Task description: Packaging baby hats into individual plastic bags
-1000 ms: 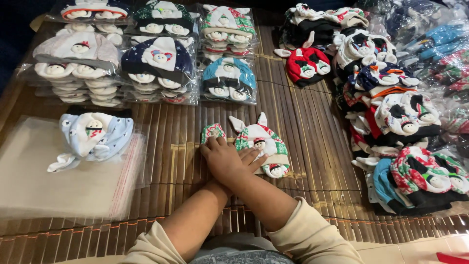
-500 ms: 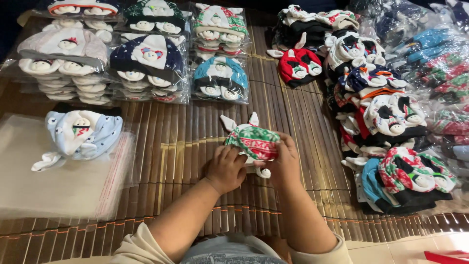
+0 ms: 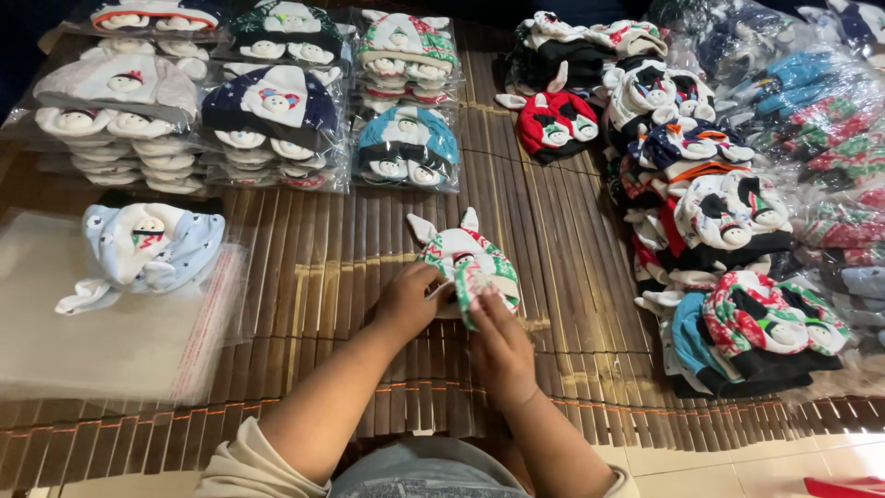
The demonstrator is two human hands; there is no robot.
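Since a second ago both hands have moved from lying flat and crossed to working the small green-red-white patterned knit hat with two white ears [image 3: 464, 258]; it now sits lifted and bunched mid-mat, 12 o'clock of the wrists. Left hand [image 3: 406, 302] pinches its edge, fingers closed on fabric; right hand [image 3: 498, 350] folds a soft flap, fingers curled around it. Ribbed bamboo slat mat [image 3: 304, 304] underneath; glossy clear plastic bag [image 3: 111, 341] with pale blue hat [image 3: 147, 244] at 9 o'clock.

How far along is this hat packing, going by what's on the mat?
Looks partly done. Done: stacks of bagged hats sit at the top left. In hand: the left hand and right hand are folding a green, red and white hat; a pale blue hat lies on clear bags. Left: a loose pile of unbagged hats on the right.
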